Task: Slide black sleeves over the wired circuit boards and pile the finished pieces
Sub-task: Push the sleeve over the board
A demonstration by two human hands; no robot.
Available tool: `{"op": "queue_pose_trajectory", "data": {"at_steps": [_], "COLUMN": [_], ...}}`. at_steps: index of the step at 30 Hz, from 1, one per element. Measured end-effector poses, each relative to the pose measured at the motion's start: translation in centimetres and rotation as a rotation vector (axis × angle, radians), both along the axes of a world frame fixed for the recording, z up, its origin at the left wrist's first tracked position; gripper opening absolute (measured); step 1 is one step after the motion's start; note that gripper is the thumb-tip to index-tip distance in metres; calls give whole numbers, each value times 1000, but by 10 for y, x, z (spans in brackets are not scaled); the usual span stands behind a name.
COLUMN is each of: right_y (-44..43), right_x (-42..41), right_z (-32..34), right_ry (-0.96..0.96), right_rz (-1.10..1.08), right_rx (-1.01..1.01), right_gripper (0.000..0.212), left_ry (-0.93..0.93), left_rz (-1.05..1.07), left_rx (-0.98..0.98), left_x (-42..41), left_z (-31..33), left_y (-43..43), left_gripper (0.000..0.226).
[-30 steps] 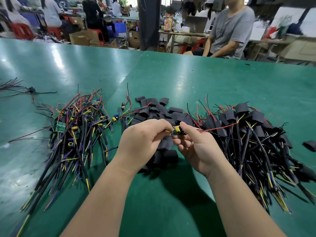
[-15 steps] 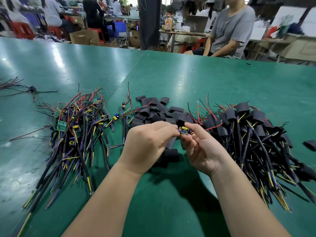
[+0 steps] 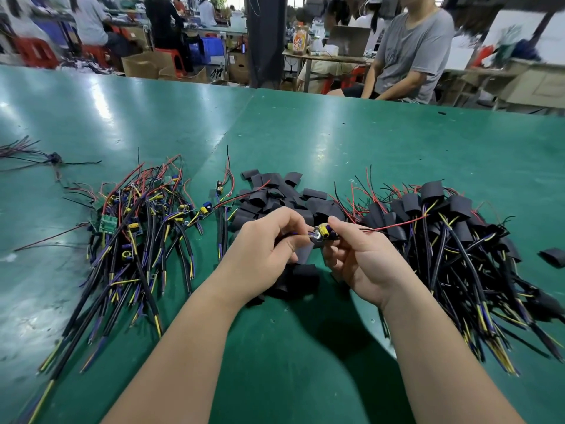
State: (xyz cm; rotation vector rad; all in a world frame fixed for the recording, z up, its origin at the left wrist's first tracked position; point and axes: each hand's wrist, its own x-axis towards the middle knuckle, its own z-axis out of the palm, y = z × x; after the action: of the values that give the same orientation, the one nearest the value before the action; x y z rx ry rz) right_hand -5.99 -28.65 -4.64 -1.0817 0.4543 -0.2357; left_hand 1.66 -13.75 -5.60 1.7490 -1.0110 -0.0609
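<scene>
Your right grip (image 3: 363,261) pinches a wired circuit board (image 3: 325,232) between thumb and fingertips, above the green tabletop (image 3: 336,148). Your left grip (image 3: 263,249) is curled shut on the board's other end, where the purple leads come out. A black sleeve (image 3: 305,251) hangs just beneath the board; which fingers hold it, you cannot tell. The board's red wire trails right over the finished pile (image 3: 443,228). Loose sleeves (image 3: 275,194) lie just beyond your hands, and the bare wired boards (image 3: 137,234) lie to your left.
</scene>
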Motion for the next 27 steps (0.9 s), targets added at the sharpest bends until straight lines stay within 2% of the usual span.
{"op": "queue_pose_trajectory", "data": {"at_steps": [1,4,6,10,12,14,15,16,17,19,20,24,27], "right_y": [2,7,9,10,12,11,10,7,4,-2,-1,16,24], "right_x": [-1,-1,-1,-1,1,4,5,6,7,9,11,23,31], "right_z": [1,-3,-5,-5,-5,-8,-9,-12,-15,-23,-26,-34,-37], "right_ry": [-33,-119,-164,-248,-287,-311,-291,-237,-140,139,241,486,615], "right_rz": [20,46,55,56,57,41,18,-26,-87,-182,-177,-86,-92], "right_rx": [-33,-142,-194,-225,-187,-129,-146,-250,-471,-1092,-1287,-1550,-1661], "right_gripper": [11,25,25,25,32,41,43,41,34,9,7,44,54], "left_ry": [23,-35,-47,132,141,182,270,400,534,707,753,796,776], "left_rz": [12,77,123,111,97,122,153,186,224,294,315,332,325], "left_rx": [7,81,87,30,70,60,6,-68,-130,-173,-183,-188,-166], "left_x": [2,6,6,6,8,8,9,10,12,18,21,23,22], "left_z": [-1,-5,-4,-2,0,1,1,2,3,5,5,4,4], "left_y": [1,4,5,4,5,4,5,5,7,11,12,13,13], "left_gripper": [21,22,21,15,9,17,18,19,18,17,17,16,14]}}
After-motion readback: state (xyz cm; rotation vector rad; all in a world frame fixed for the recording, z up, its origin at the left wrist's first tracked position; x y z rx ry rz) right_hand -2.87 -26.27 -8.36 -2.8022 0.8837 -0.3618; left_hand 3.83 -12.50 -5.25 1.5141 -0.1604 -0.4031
